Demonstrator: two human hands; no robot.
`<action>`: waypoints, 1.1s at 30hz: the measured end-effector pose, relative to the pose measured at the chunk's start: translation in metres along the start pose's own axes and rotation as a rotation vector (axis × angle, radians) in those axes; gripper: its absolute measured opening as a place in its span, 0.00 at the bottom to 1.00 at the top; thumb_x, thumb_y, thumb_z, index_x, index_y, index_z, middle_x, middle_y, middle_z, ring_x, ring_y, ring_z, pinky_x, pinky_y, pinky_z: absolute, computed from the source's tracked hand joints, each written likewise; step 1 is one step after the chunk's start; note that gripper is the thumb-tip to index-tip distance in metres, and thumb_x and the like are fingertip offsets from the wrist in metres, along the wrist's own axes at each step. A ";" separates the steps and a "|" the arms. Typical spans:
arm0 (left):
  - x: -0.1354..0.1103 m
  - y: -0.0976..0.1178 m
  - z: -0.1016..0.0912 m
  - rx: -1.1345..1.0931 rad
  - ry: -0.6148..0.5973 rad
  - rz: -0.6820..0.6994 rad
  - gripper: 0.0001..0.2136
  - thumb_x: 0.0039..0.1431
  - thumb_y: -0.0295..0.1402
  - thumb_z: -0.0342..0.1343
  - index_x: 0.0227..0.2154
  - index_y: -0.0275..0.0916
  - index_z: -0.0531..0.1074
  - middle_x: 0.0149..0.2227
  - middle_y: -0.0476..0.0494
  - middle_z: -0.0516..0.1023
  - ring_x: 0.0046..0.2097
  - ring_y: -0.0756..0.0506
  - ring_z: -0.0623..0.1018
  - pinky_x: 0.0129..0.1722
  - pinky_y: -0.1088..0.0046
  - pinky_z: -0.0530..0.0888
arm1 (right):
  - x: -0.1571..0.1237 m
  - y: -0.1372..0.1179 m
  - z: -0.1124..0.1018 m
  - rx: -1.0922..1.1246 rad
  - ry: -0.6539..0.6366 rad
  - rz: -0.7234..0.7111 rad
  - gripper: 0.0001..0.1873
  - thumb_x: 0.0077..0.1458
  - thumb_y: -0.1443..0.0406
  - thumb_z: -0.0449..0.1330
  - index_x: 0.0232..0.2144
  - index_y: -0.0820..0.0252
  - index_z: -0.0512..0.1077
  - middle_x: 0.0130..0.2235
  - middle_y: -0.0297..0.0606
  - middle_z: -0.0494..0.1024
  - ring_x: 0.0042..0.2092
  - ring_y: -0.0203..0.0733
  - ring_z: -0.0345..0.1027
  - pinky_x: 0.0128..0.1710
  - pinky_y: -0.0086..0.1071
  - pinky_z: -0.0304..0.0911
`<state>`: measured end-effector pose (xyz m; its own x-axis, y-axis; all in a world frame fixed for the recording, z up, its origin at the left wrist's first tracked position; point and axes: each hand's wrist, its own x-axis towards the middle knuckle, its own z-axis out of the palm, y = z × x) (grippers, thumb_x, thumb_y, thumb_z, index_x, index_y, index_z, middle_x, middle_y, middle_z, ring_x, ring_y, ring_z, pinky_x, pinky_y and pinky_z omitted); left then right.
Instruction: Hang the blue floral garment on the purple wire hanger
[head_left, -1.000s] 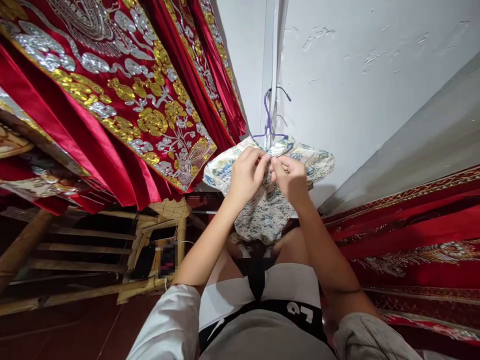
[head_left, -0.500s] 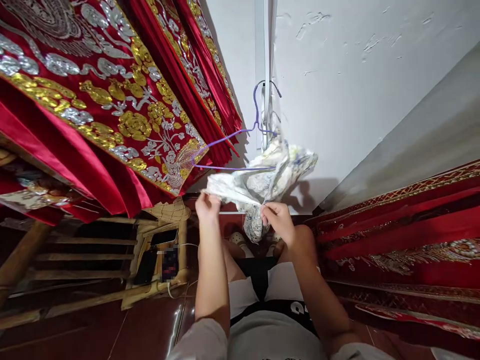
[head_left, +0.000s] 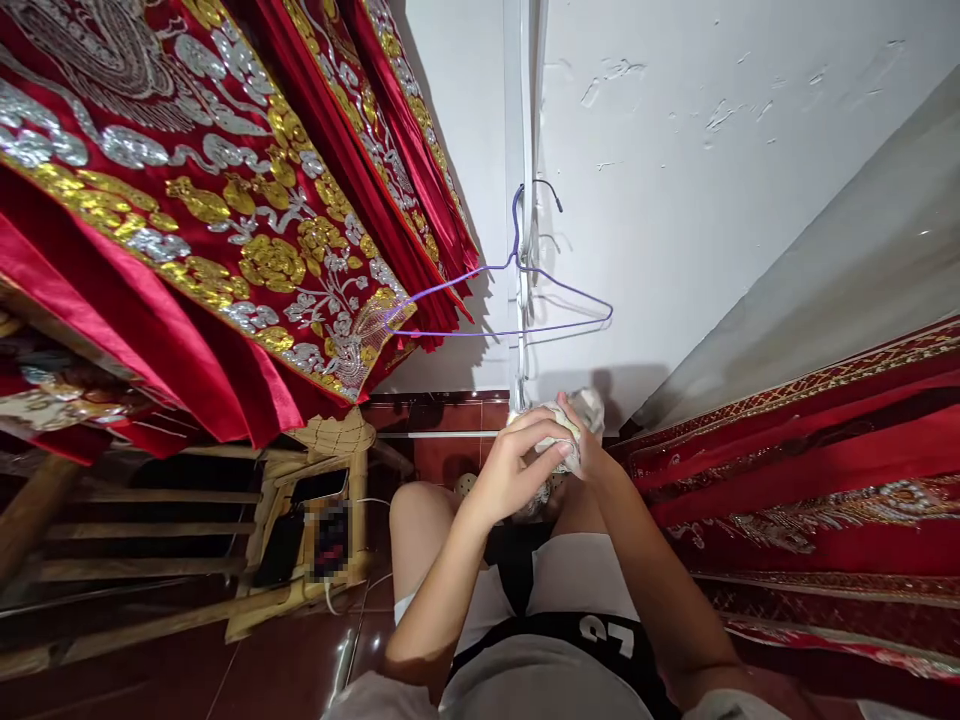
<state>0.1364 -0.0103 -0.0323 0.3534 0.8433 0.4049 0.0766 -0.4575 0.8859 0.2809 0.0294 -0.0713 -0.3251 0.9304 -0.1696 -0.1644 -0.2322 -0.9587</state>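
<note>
A whitish patterned garment is bunched up between my two hands, low in front of the wall and above my knees. My left hand wraps round it from the left, thumb and fingers curled over the cloth. From the right, my right hand grips the same bundle, its fingers partly hidden by the cloth. What kind of garment it is cannot be made out. Above my hands a purple wire hanger hangs bare from a white vertical rail.
Red cloths with gold and silver sequins hang at the left. Below them stands a bamboo chair with phones and a white cable on it. More red embroidered fabric lines the right side. A white wall faces me.
The garment has come off the purple hanger and down towards my lap. My hands, apart before with the cloth stretched between them, have come together round it.
</note>
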 end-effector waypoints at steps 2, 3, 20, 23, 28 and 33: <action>-0.002 0.004 -0.009 0.131 0.052 0.053 0.11 0.69 0.40 0.57 0.49 0.44 0.76 0.50 0.39 0.78 0.55 0.39 0.75 0.59 0.60 0.70 | 0.000 -0.009 0.007 0.147 -0.068 0.099 0.29 0.50 0.36 0.59 0.26 0.55 0.71 0.24 0.37 0.73 0.34 0.48 0.74 0.33 0.37 0.69; -0.002 0.001 -0.016 0.155 0.083 0.061 0.17 0.68 0.40 0.57 0.57 0.46 0.72 0.57 0.38 0.75 0.60 0.38 0.73 0.62 0.59 0.67 | -0.001 -0.014 0.011 0.192 -0.110 0.143 0.27 0.49 0.38 0.61 0.27 0.56 0.71 0.24 0.37 0.74 0.34 0.48 0.74 0.32 0.37 0.69; -0.044 -0.026 -0.133 0.912 -0.442 -0.566 0.12 0.60 0.41 0.55 0.26 0.41 0.77 0.30 0.41 0.81 0.36 0.38 0.78 0.39 0.66 0.66 | 0.070 -0.087 -0.046 -0.650 0.103 -0.422 0.28 0.43 0.71 0.56 0.49 0.57 0.78 0.43 0.39 0.81 0.37 0.42 0.71 0.35 0.33 0.65; -0.036 -0.029 -0.150 1.029 -0.275 -0.573 0.11 0.60 0.39 0.53 0.30 0.42 0.79 0.33 0.36 0.81 0.41 0.34 0.77 0.42 0.62 0.69 | 0.090 -0.073 -0.054 -0.636 0.146 -0.437 0.34 0.41 0.71 0.55 0.53 0.56 0.77 0.51 0.42 0.80 0.47 0.46 0.72 0.46 0.36 0.65; -0.012 -0.037 -0.163 0.976 -0.036 -0.313 0.11 0.61 0.35 0.44 0.30 0.40 0.70 0.45 0.33 0.79 0.49 0.35 0.73 0.53 0.56 0.68 | 0.085 -0.073 -0.073 -0.693 0.176 -0.396 0.12 0.42 0.67 0.53 0.27 0.61 0.76 0.30 0.36 0.76 0.34 0.42 0.66 0.34 0.32 0.59; 0.023 -0.031 -0.155 0.811 0.120 -0.204 0.09 0.61 0.37 0.44 0.27 0.42 0.60 0.36 0.41 0.73 0.40 0.41 0.72 0.45 0.63 0.70 | 0.052 -0.079 -0.076 -0.672 0.132 -0.328 0.05 0.39 0.66 0.54 0.22 0.59 0.70 0.23 0.30 0.67 0.29 0.37 0.58 0.28 0.30 0.51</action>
<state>-0.0028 0.0669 -0.0153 0.1620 0.9346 0.3167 0.7901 -0.3151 0.5257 0.3482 0.1173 -0.0221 -0.2361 0.9581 0.1624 0.3836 0.2454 -0.8903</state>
